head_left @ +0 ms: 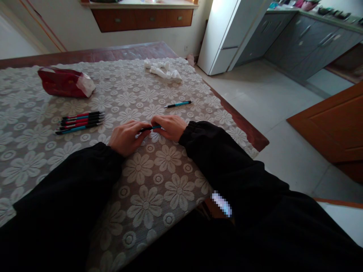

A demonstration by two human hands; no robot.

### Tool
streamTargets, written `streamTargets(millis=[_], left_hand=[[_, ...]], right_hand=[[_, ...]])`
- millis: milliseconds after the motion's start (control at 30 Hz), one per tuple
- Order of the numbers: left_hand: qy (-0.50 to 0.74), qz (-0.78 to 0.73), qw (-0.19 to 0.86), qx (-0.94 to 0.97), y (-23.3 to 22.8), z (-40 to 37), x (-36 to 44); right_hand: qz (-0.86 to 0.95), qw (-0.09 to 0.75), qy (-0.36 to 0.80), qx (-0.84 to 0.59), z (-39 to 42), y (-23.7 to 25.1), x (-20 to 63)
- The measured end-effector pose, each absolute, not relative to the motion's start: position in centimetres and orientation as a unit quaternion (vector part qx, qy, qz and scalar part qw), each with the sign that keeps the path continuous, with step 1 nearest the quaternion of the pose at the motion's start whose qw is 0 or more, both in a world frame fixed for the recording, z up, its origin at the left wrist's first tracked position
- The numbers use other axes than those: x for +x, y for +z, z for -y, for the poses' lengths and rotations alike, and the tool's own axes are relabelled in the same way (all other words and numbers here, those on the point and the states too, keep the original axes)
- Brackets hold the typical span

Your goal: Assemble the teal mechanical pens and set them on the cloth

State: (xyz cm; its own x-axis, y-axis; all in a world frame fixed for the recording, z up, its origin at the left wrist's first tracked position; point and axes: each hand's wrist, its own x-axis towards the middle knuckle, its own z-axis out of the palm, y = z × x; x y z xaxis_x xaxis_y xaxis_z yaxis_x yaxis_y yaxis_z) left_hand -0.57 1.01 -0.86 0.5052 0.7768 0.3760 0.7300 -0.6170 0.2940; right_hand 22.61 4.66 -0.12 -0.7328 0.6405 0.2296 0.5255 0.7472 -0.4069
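Across lace tablecloth [147, 196]: four pens [81, 122] lined up leftward, teal pen [150, 128] pinched between left hand [126, 136] and right hand [169, 127], another pen [178, 104] lying beyond.

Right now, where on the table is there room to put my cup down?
Bare cloth lies between the red tissue pack and the crumpled tissues, and on the near table by the sleeves. It is crowded by the pen row and both hands' pen.

Our left hand [126, 136] and right hand [169, 127] hide most of the pen [150, 128] between them. At nine o'clock the worktop [17, 158] runs off the edge. At one o'clock, the counter items [334, 13] are too small to tell.
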Motion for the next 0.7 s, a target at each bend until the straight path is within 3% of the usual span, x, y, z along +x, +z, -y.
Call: streamTargets(millis=[700], left_hand=[[0.239, -0.445, 0.025, 0.863, -1.14, -0.97, -0.75]], right_hand=[[0.917, 0.186, 0.146, -0.321, -4.67, -0.27, 22.68]])
